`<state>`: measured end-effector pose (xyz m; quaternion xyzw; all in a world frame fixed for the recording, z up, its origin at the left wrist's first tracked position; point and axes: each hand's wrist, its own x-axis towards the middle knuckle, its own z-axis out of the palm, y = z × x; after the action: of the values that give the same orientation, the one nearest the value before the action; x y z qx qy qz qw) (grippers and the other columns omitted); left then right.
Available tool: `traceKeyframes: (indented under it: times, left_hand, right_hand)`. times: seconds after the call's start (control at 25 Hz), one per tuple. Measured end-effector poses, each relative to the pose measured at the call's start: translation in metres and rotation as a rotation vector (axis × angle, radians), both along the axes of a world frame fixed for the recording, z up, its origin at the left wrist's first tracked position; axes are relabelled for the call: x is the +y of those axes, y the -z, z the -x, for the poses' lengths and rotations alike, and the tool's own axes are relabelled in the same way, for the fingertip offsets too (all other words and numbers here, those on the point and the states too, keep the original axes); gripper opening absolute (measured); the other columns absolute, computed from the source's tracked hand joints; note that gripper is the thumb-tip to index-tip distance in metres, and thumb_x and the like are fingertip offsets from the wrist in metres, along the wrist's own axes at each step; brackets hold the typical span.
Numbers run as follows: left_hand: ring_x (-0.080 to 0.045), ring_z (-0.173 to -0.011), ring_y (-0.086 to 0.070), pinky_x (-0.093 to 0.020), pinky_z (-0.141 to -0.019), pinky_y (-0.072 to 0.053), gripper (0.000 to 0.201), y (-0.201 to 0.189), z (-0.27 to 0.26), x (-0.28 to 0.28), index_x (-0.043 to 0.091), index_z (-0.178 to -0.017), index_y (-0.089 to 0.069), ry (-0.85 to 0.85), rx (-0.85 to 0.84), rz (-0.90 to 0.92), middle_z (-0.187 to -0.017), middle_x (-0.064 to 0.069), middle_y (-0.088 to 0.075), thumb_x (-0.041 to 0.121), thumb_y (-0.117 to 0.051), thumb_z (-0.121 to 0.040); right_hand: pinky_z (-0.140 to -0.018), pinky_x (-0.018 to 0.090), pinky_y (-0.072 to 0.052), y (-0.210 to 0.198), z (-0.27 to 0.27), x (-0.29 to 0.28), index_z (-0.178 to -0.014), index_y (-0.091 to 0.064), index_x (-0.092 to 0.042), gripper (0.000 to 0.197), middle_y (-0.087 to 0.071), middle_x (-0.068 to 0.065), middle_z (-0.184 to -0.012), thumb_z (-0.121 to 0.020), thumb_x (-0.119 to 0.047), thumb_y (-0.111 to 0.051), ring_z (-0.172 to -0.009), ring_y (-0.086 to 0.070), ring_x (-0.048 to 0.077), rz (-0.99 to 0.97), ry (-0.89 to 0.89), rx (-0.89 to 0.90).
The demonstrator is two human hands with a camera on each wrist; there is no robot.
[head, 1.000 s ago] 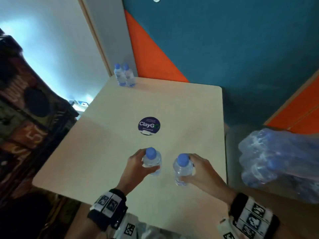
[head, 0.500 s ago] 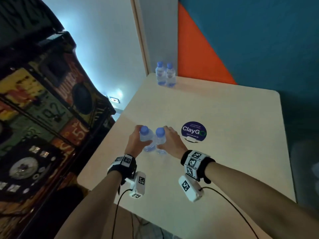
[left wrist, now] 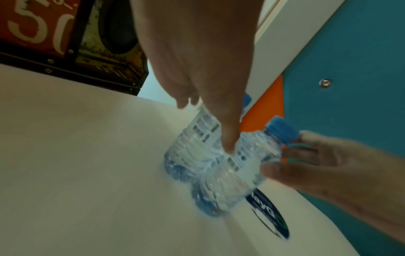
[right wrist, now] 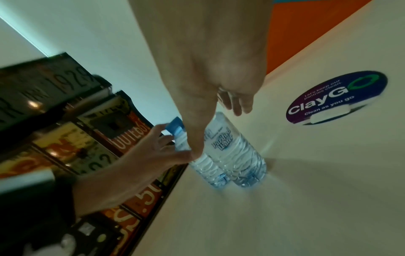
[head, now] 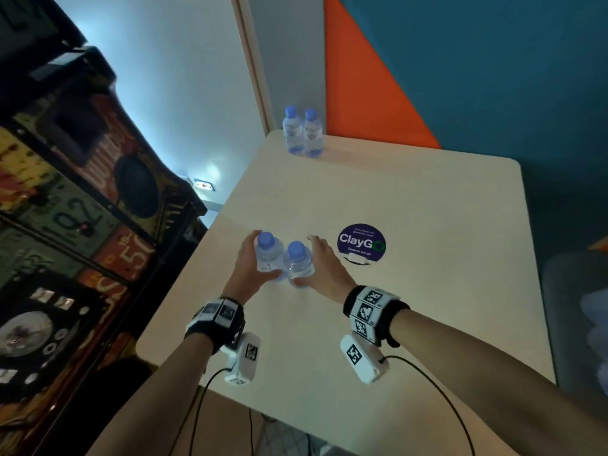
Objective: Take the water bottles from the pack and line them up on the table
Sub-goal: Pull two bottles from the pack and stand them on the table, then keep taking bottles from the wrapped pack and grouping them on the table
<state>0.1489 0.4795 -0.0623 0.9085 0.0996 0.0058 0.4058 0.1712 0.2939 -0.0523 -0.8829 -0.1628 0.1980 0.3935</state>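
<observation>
Two clear water bottles with blue caps stand touching on the beige table (head: 427,307), left of a round sticker. My left hand (head: 260,255) wraps the left bottle (head: 273,258), thumb low on its front (left wrist: 228,142). My right hand (head: 306,261) is beside the right bottle (head: 296,263); its fingers (right wrist: 238,105) are straight and off the plastic, and only the thumb touches it. Two more bottles (head: 302,133) stand together at the far left corner. A blurred bluish bulk at the right edge (head: 595,324) looks like the pack.
A purple ClayGo sticker (head: 361,243) marks the table's middle. The table's left edge runs close to the left bottle, with a dark cabinet of number plates (head: 82,209) beyond. Teal and orange wall panels (head: 460,77) back the table. Cables hang from both wrist cameras.
Both hands carried their bottles forward and left, brought them together and stood them beside the sticker. My right fingers have lifted off their bottle. The view swung left, away from the pack.
</observation>
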Motion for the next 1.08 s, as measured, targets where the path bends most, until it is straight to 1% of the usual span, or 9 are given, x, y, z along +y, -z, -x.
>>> traceKeyframes:
  times: [0.12,0.24,0.32,0.56,0.68,0.76,0.84,0.96,1.08]
  left_hand:
    - [-0.028,-0.112,-0.044,-0.025,-0.102,-0.030,0.063,-0.001,0.047,-0.023,0.006,-0.123,-0.045,0.018,-0.290,-0.280,-0.124,-0.017,-0.050,0.016,-0.079,-0.071]
    - [-0.019,-0.101,-0.046,-0.023,-0.091,-0.038,0.033,-0.012,0.098,-0.089,0.010,-0.110,-0.056,0.373,-0.481,-0.375,-0.113,-0.003,-0.052,0.027,-0.064,-0.083]
    - [-0.014,-0.095,-0.049,-0.022,-0.084,-0.043,0.022,-0.014,0.115,-0.151,0.014,-0.103,-0.060,0.614,-0.498,-0.298,-0.105,0.004,-0.052,0.029,-0.057,-0.087]
    - [-0.015,-0.079,-0.057,-0.025,-0.070,-0.050,0.008,-0.013,0.146,-0.370,0.016,-0.090,-0.062,1.168,-0.576,-0.217,-0.088,-0.001,-0.065,0.021,-0.055,-0.090]
    - [-0.018,-0.083,-0.061,-0.031,-0.073,-0.055,0.026,-0.006,0.165,-0.463,0.012,-0.103,-0.060,1.078,-0.418,-0.118,-0.101,-0.008,-0.063,0.028,-0.046,-0.089]
    - [-0.025,-0.103,-0.060,-0.037,-0.087,-0.055,0.042,0.000,0.174,-0.508,0.009,-0.126,-0.048,0.942,-0.197,-0.055,-0.125,-0.012,-0.053,0.030,-0.043,-0.090]
    - [-0.026,-0.119,-0.049,-0.035,-0.102,-0.046,0.054,0.009,0.175,-0.532,0.006,-0.138,-0.033,0.801,-0.042,0.046,-0.137,-0.014,-0.039,0.019,-0.052,-0.089]
    - [-0.027,-0.114,-0.047,-0.027,-0.099,-0.042,0.056,0.007,0.172,-0.561,0.002,-0.133,-0.033,0.541,0.001,0.198,-0.129,-0.016,-0.039,0.000,-0.056,-0.082]
    - [-0.027,-0.108,-0.047,-0.033,-0.098,-0.045,0.054,0.003,0.162,-0.582,0.002,-0.130,-0.038,0.359,0.020,0.271,-0.124,-0.018,-0.042,-0.005,-0.057,-0.080]
  right_hand:
    - [-0.090,0.038,-0.046,-0.020,0.031,-0.059,-0.131,-0.039,-0.013,0.062,-0.042,0.004,-0.134,-0.081,-0.029,-0.071,-0.108,-0.049,0.020,0.082,-0.124,-0.095]
    - [-0.083,0.034,-0.048,-0.025,0.085,-0.153,-0.124,-0.048,-0.016,0.038,-0.048,0.000,-0.127,-0.089,-0.024,-0.059,-0.102,-0.051,0.015,0.204,-0.154,-0.153]
    - [-0.085,0.030,-0.046,-0.017,0.129,-0.224,-0.119,-0.051,-0.015,0.031,-0.053,0.001,-0.121,-0.089,-0.024,-0.056,-0.109,-0.051,0.014,0.254,-0.029,-0.155]
    - [-0.081,0.019,-0.038,-0.003,0.238,-0.405,-0.109,-0.061,-0.007,0.026,-0.063,0.009,-0.108,-0.085,-0.014,-0.064,-0.101,-0.061,0.026,0.332,0.499,-0.046]
    - [-0.078,0.020,-0.038,0.002,0.271,-0.479,-0.111,-0.060,-0.003,0.033,-0.065,0.015,-0.105,-0.080,-0.010,-0.071,-0.095,-0.063,0.030,0.329,0.756,-0.087]
    - [-0.080,0.025,-0.038,0.007,0.281,-0.519,-0.120,-0.054,-0.003,0.043,-0.061,0.019,-0.112,-0.082,-0.013,-0.071,-0.100,-0.061,0.032,0.305,0.881,-0.083]
    - [-0.084,0.027,-0.036,0.012,0.274,-0.544,-0.128,-0.045,-0.003,0.053,-0.056,0.019,-0.123,-0.083,-0.014,-0.070,-0.111,-0.056,0.033,0.232,1.000,-0.107]
    - [-0.086,0.026,-0.034,0.011,0.254,-0.570,-0.132,-0.038,-0.004,0.060,-0.052,0.018,-0.130,-0.083,-0.017,-0.070,-0.118,-0.052,0.032,0.120,1.158,-0.115]
    - [-0.090,0.033,-0.045,0.019,0.231,-0.584,-0.130,-0.039,-0.006,0.063,-0.054,0.018,-0.127,-0.080,-0.024,-0.072,-0.113,-0.055,0.032,0.014,1.200,-0.130]
